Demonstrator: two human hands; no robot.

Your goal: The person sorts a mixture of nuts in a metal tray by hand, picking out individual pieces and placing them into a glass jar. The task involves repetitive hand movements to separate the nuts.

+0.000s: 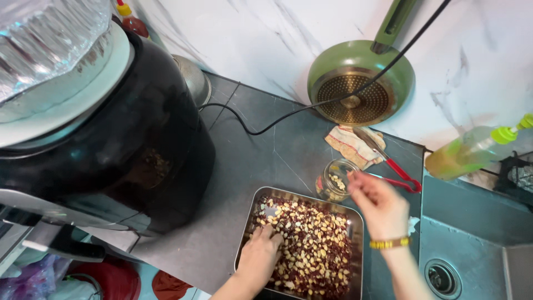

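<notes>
Standing at the left of the dark tabletop [244, 166], a big black air fryer [105, 128] dwarfs the metal tray [357, 222] of peanuts beside it. Resting among those peanuts [316, 244], the left hand [260, 255] lies loosely curled. Above a small glass jar [335, 180], the right hand [377, 203] pinches its fingertips together; what they hold cannot be made out.

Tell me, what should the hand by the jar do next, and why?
Probably drop its nuts into the jar: the right hand hovers at the jar's open mouth, fingers pinched, while the left hand rests in the tray of nuts.
</notes>
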